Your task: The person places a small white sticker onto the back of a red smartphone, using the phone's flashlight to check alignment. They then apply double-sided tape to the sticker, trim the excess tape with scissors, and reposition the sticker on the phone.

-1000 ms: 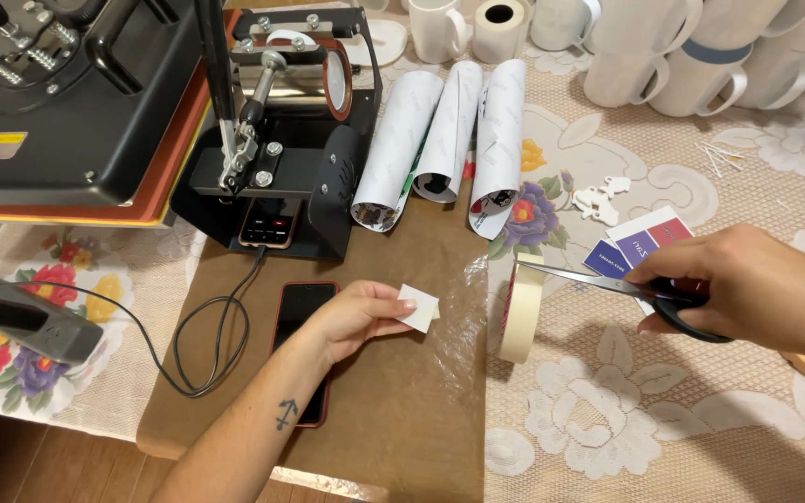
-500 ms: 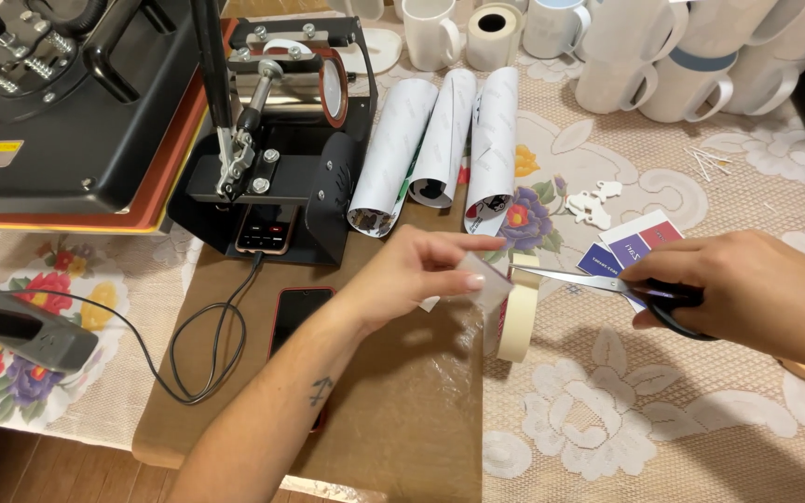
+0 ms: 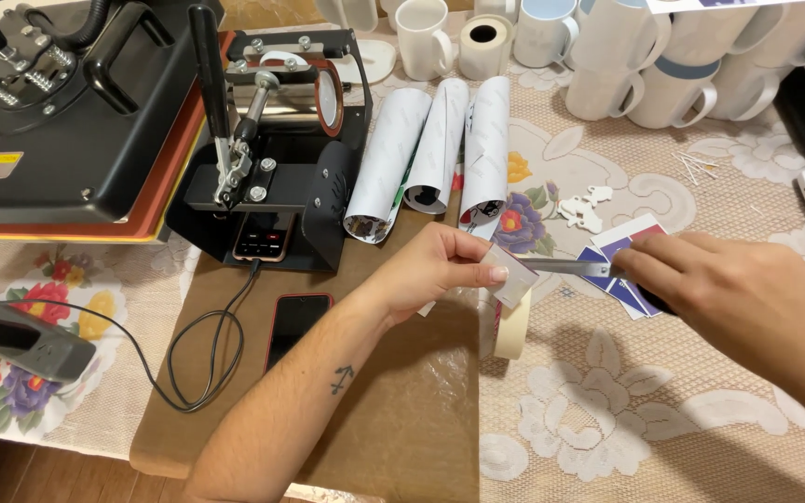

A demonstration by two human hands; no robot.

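Since the earlier frames the left hand (image 3: 435, 270) has lifted off the brown sheet and come across to the tape roll (image 3: 512, 321), and the scissors (image 3: 570, 268) have closed in on it.

The worktop (image 3: 663, 419) wears a cream lace cloth with bright printed flowers; a brown sheet (image 3: 402, 410) lies over its middle. At the far edge stand white mugs (image 3: 421, 37), three rolled white papers (image 3: 440, 144) and a black mug press (image 3: 277, 158), beside a large flat heat press (image 3: 67, 112) that carries a small yellow-and-white label near its left edge. A dark phone (image 3: 295, 321) lies on the sheet next to a looped black cable. Blue and purple printed cards (image 3: 621, 261) lie under the right hand (image 3: 710, 289).

The left hand pinches a short strip of pale tape (image 3: 514, 279) between thumb and forefinger, drawn up from the roll standing on edge. The right hand is closed round the scissor handles, blades pointing left at the strip.
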